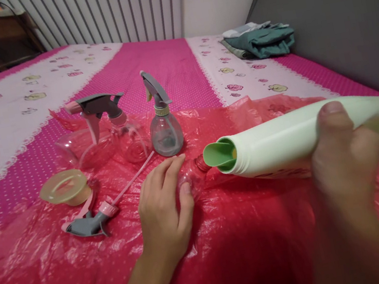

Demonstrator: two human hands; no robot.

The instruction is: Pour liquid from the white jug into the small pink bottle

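My right hand [341, 149] is closed around the handle of a pale green jug [277, 138], tipped nearly level. The jug's green pouring spout [219, 154] is at the threaded neck of a clear spray bottle [194, 178]; whether they touch I cannot tell. Wrapped round that clear bottle is my left hand [165, 200], which hides much of it. Left of this hand lies a loose grey and pink spray head [92, 223] with a long pink tube. A yellowish funnel [63, 187] rests behind it. Whether liquid is flowing cannot be made out.
Behind my left hand stand a small round spray bottle [166, 134] with a grey head and a larger clear one with a grey-pink trigger head [98, 106]. Crinkled red plastic sheeting [235, 236] covers the bed. Folded clothes [261, 41] lie by the grey headboard [337, 3].
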